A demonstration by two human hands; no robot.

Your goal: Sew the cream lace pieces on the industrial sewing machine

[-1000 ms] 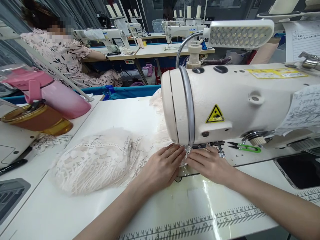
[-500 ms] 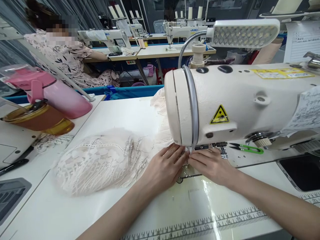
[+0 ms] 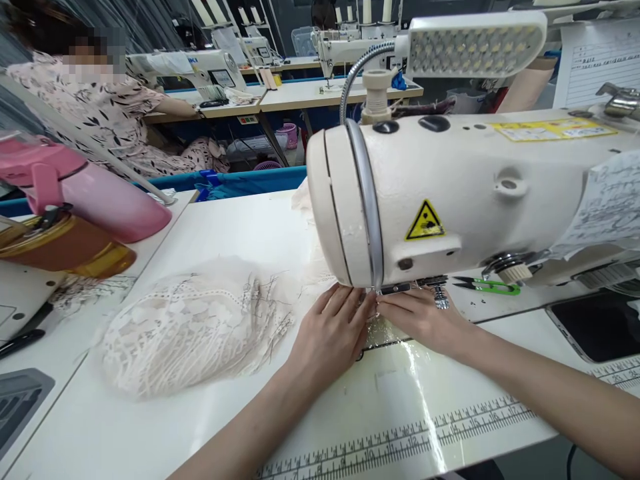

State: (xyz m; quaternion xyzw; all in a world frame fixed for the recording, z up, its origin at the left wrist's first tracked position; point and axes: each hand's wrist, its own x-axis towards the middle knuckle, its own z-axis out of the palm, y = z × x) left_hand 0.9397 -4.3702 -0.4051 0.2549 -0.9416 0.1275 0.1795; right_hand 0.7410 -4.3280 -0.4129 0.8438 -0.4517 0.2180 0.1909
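My left hand (image 3: 330, 330) lies flat with fingers stretched out, its fingertips on pale lace fabric (image 3: 320, 263) just left of the needle area. My right hand (image 3: 427, 320) comes in from the other side, fingers pressed together at the fabric's edge under the sewing machine (image 3: 450, 193). The two hands' fingertips almost meet below the machine head, which hides the needle and the stitching spot. Left of my left hand rests a heap of cream lace pieces (image 3: 185, 333) with loose thread ends.
Green thread snips (image 3: 490, 285) and a phone (image 3: 595, 325) lie to the right. A printed ruler (image 3: 400, 437) runs along the front edge. A pink bottle (image 3: 110, 193) and an amber cup (image 3: 75, 243) stand left. A co-worker (image 3: 100, 113) sits beyond at another machine.
The whole view has shifted slightly, so the machine and table sit a little further left and up. Both hands keep their places at the fabric beneath the machine head.
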